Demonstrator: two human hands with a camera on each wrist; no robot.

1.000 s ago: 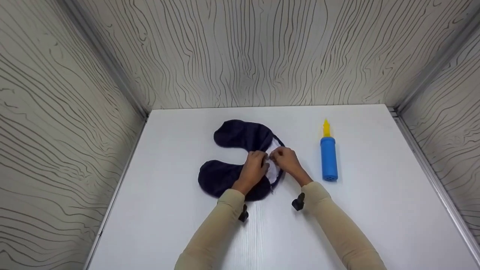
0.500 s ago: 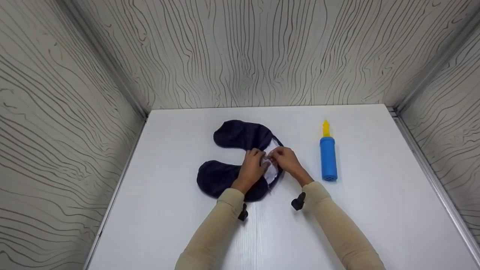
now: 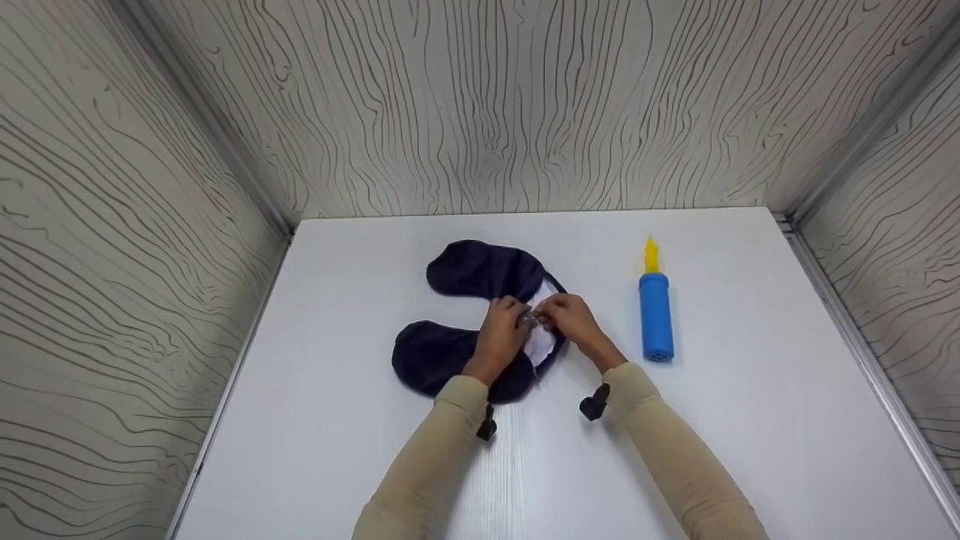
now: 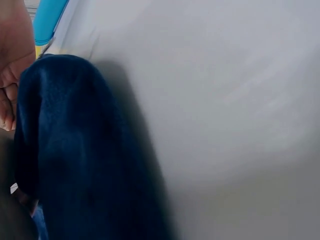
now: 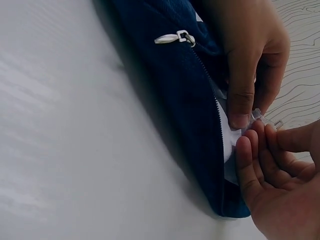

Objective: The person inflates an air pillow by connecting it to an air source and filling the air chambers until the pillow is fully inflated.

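A dark blue U-shaped neck pillow (image 3: 435, 356) lies on the table, its curved end unzipped. Through the opening shows a white inner bladder (image 5: 228, 130) with a small clear plastic valve (image 5: 257, 114). My left hand (image 3: 499, 334) lies over the pillow's middle; its thumb and fingers pinch the bladder at the valve's base. From the other side, my right hand (image 3: 574, 319) pinches the valve's clear tip between thumb and curled fingers. A white zipper pull (image 5: 170, 38) hangs at one end of the zip. The left wrist view shows mostly the blue fabric (image 4: 85, 140).
A blue hand pump (image 3: 656, 315) with a yellow nozzle (image 3: 651, 256) lies on the white table (image 3: 300, 420) to the right of the pillow. Wood-patterned panels (image 3: 487, 105) stand behind and at both sides.
The pillow has shifted very slightly left, and its opening has narrowed a little. Both hands stay at the valve, with small finger movements and the fingertips a little closer together.
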